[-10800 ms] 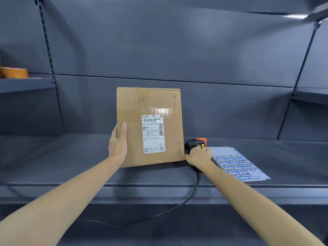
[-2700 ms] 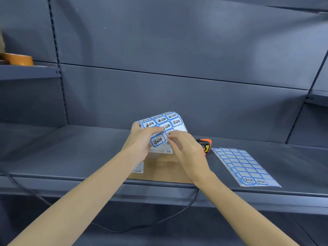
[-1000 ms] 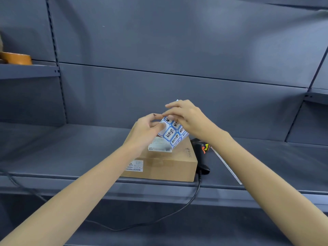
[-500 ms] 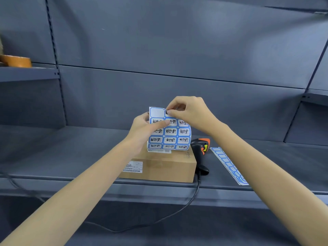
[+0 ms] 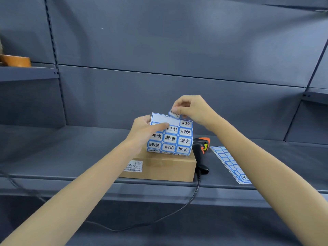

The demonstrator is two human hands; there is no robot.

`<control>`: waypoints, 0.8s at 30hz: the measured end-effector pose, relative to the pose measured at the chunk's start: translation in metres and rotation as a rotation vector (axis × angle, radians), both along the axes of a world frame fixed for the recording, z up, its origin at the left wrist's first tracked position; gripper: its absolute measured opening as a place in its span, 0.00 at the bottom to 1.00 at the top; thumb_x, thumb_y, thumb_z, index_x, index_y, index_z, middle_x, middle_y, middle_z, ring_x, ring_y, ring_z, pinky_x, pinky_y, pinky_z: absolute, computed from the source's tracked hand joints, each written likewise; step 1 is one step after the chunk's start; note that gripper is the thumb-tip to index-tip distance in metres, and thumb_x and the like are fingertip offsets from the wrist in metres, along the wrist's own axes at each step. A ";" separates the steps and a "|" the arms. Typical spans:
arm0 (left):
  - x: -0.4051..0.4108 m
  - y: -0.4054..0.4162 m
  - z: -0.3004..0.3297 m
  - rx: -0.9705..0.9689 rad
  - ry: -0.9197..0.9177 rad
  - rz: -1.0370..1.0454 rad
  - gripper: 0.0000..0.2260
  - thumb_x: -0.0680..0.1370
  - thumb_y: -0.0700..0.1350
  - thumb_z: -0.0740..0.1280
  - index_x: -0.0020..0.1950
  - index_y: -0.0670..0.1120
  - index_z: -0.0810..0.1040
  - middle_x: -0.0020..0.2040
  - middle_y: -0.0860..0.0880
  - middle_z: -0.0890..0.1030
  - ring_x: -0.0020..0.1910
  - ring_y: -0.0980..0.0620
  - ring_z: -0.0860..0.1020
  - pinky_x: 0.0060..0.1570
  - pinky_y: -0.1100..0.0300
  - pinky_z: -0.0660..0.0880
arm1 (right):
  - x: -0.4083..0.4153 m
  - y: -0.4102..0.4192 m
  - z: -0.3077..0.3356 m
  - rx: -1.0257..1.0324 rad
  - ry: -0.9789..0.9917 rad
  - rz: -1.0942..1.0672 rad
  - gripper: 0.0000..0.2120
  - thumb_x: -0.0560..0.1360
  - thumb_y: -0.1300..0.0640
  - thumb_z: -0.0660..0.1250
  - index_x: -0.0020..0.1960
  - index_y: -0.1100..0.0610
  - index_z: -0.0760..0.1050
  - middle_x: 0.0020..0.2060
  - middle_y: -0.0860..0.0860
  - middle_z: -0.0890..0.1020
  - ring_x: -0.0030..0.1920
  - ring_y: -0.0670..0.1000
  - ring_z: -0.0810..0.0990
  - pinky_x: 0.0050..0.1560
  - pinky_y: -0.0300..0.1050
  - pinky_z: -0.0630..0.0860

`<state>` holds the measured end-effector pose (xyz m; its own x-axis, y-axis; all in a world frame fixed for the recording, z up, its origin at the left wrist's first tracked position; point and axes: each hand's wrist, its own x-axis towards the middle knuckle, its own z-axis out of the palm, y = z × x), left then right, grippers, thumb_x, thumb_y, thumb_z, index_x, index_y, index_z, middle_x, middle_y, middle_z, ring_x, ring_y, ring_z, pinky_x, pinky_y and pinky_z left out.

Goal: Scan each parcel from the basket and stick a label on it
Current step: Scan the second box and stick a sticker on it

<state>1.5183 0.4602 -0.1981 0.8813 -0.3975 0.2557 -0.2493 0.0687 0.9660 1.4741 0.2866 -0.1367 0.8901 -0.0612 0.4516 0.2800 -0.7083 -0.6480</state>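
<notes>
A brown cardboard parcel (image 5: 165, 167) lies flat on the grey shelf (image 5: 71, 157), a barcode sticker on its front face. Above it my left hand (image 5: 142, 130) holds a sheet of blue-bordered labels (image 5: 175, 139) upright, thumb across its face. My right hand (image 5: 191, 109) pinches one peeled label (image 5: 174, 113) just above the sheet's top edge, where the top row shows blank backing. The black and orange scanner (image 5: 201, 148) stands to the right of the parcel.
A second label sheet (image 5: 229, 163) lies flat on the shelf to the right of the scanner. The scanner's cable (image 5: 159, 221) hangs over the shelf's front edge. A roll of brown tape (image 5: 16, 60) sits on the upper left shelf.
My right hand has peeled one label off the top row and lifted it clear of the sheet. The sheet stays upright in my left hand.
</notes>
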 end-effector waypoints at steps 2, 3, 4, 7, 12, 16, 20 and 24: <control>0.002 0.001 -0.004 0.024 -0.001 0.015 0.11 0.72 0.44 0.75 0.53 0.47 0.81 0.44 0.51 0.86 0.41 0.52 0.85 0.44 0.55 0.81 | 0.000 -0.006 0.003 0.117 -0.027 0.001 0.04 0.74 0.59 0.71 0.41 0.53 0.79 0.36 0.46 0.82 0.37 0.40 0.78 0.38 0.34 0.75; 0.002 0.001 -0.005 0.024 -0.004 0.022 0.11 0.72 0.44 0.75 0.53 0.47 0.81 0.45 0.50 0.86 0.42 0.52 0.85 0.44 0.55 0.81 | 0.000 -0.009 0.004 0.153 -0.025 -0.002 0.03 0.74 0.58 0.71 0.42 0.53 0.80 0.38 0.47 0.82 0.38 0.41 0.78 0.39 0.34 0.75; 0.002 0.002 -0.005 0.016 -0.007 0.030 0.11 0.72 0.44 0.74 0.53 0.47 0.81 0.46 0.50 0.86 0.42 0.52 0.85 0.44 0.56 0.81 | -0.001 -0.011 0.004 0.171 -0.013 -0.010 0.02 0.74 0.57 0.71 0.43 0.53 0.80 0.39 0.47 0.82 0.40 0.42 0.78 0.41 0.35 0.75; 0.006 0.009 -0.001 -0.031 -0.012 0.068 0.10 0.73 0.44 0.74 0.53 0.46 0.82 0.47 0.50 0.86 0.43 0.53 0.85 0.46 0.56 0.81 | -0.003 -0.018 0.001 0.222 -0.008 -0.051 0.04 0.75 0.56 0.71 0.48 0.55 0.81 0.41 0.47 0.82 0.42 0.42 0.78 0.44 0.35 0.75; 0.027 0.039 0.014 -0.226 0.030 0.263 0.12 0.73 0.42 0.74 0.55 0.44 0.81 0.49 0.47 0.85 0.47 0.48 0.84 0.49 0.50 0.80 | -0.008 -0.035 -0.014 0.397 -0.032 -0.129 0.03 0.74 0.58 0.71 0.47 0.56 0.81 0.40 0.51 0.82 0.37 0.46 0.75 0.36 0.31 0.73; 0.039 0.060 0.021 -0.322 0.008 0.410 0.10 0.75 0.42 0.72 0.55 0.44 0.81 0.49 0.49 0.84 0.47 0.51 0.83 0.44 0.56 0.80 | -0.003 -0.028 -0.043 0.395 0.166 -0.146 0.04 0.72 0.62 0.72 0.42 0.57 0.77 0.39 0.56 0.80 0.34 0.49 0.76 0.33 0.33 0.74; 0.044 0.067 0.018 -0.324 -0.026 0.462 0.11 0.76 0.43 0.70 0.57 0.43 0.80 0.50 0.49 0.84 0.48 0.52 0.83 0.46 0.56 0.80 | 0.003 -0.009 -0.066 0.394 0.331 -0.118 0.06 0.72 0.63 0.71 0.40 0.58 0.75 0.35 0.53 0.79 0.32 0.49 0.75 0.31 0.36 0.70; 0.044 0.065 0.011 -0.301 -0.052 0.460 0.10 0.78 0.43 0.68 0.58 0.44 0.79 0.51 0.49 0.83 0.49 0.52 0.82 0.49 0.54 0.79 | 0.014 0.005 -0.078 0.376 0.376 -0.173 0.08 0.72 0.62 0.71 0.36 0.57 0.75 0.29 0.53 0.75 0.29 0.48 0.68 0.29 0.37 0.63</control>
<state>1.5623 0.5256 -0.1872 0.9301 0.1233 0.3460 -0.3654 0.2132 0.9061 1.4880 0.2915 -0.2151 0.9484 -0.3163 0.0233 -0.1192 -0.4238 -0.8979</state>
